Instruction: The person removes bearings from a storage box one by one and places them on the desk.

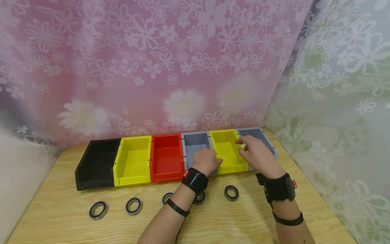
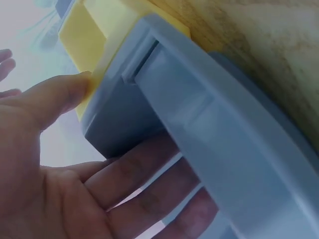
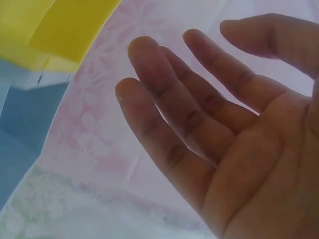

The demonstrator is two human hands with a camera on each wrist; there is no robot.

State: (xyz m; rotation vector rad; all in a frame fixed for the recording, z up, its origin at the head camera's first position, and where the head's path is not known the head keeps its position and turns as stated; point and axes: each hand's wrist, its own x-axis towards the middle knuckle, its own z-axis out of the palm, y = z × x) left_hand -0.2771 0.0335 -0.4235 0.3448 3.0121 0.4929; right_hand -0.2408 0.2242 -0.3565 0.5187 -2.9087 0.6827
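My left hand (image 1: 206,161) reaches into the left grey bin (image 1: 195,138). In the left wrist view, its fingers (image 2: 149,199) pass behind the bin's front lip, while the thumb presses the edge where this bin meets the right yellow bin (image 1: 226,149); the hand grips the bin's side wall. Over the right yellow bin and the right grey bin (image 1: 254,135) hovers my right hand (image 1: 257,154), fingers apart and loosely bent. The right wrist view shows nothing in its palm. One ball bearing (image 1: 231,192) lies in front of the right yellow bin; another bearing (image 1: 199,197) is partly covered by the left wrist.
Left along the same row stand a red bin (image 1: 167,156), another yellow bin (image 1: 133,159) and a black bin (image 1: 99,162). More bearings lie in front: one bearing (image 1: 98,210), a second bearing (image 1: 133,206) and a third bearing (image 1: 166,198) behind the left forearm. Flowered curtains (image 1: 152,67) hang behind the wooden table (image 1: 231,223).
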